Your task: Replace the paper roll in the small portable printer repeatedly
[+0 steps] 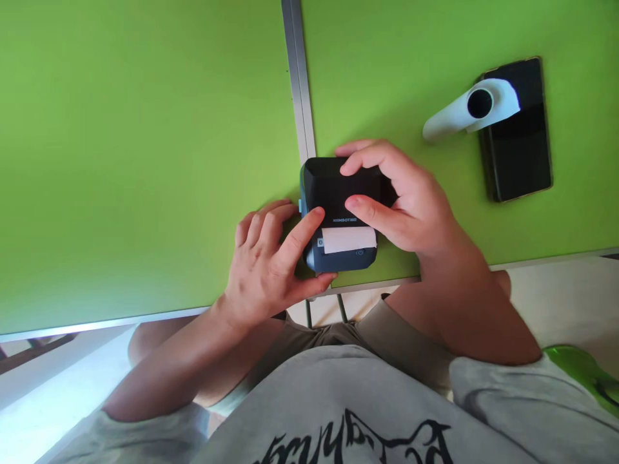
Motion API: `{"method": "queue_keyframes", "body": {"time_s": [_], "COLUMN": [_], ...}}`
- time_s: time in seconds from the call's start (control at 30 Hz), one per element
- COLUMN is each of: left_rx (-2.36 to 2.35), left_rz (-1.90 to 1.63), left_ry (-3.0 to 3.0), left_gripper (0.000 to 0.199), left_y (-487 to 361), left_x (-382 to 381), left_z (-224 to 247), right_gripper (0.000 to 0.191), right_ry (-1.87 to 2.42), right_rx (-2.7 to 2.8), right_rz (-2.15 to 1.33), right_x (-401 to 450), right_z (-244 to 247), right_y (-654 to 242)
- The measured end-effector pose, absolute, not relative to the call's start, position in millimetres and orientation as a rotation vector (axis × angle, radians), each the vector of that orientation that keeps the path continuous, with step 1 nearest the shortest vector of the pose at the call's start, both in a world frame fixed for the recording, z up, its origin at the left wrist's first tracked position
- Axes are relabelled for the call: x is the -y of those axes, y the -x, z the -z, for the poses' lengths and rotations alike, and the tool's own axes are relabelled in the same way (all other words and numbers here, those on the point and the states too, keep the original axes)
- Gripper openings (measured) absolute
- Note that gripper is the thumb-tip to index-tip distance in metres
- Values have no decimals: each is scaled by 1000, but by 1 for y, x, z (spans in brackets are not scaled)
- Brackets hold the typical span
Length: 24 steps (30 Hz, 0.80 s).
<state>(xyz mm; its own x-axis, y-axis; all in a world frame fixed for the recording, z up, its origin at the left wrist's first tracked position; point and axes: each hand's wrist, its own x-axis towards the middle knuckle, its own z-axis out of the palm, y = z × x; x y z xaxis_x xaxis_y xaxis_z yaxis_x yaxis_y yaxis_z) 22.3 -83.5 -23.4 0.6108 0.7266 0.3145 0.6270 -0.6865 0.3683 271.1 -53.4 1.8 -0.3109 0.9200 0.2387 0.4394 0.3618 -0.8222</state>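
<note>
A small dark label printer with a black lid lies on the green table near its front edge. From its front slot sticks a short white strip of label paper. My left hand grips the printer's left side, index fingertip on the lid and thumb along the front edge. On the far right corner, my right hand holds the lid area, with the thumb and a finger on top. The printer's right side is partly hidden by that hand.
To the right, a white paper roll with a dark core stands beside a black phone, its loose end over the phone. A grey metal seam divides the green tabletop. The table's front edge is close to my lap.
</note>
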Motion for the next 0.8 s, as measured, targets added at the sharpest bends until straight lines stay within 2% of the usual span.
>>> {"method": "queue_keyframes", "body": {"time_s": [0.1,0.27,0.8], "left_rx": [-1125,-1218,-1241], "left_rz": [-659,-606,-520], "left_ry": [-2623,-2569,-2475], "left_gripper": [92,110,108], "left_y": [-23,-24,-21], "left_x": [84,86,83], "left_z": [22,23,16], "right_gripper": [20,26,47], "right_ry": [1172,1187,1209], "right_rx": [1909,1945,1924], "right_rz": [-866,-904,-974], "right_x": [53,51,55], "right_z": [-2,1,1], "right_y": [-271,-275,-271]}}
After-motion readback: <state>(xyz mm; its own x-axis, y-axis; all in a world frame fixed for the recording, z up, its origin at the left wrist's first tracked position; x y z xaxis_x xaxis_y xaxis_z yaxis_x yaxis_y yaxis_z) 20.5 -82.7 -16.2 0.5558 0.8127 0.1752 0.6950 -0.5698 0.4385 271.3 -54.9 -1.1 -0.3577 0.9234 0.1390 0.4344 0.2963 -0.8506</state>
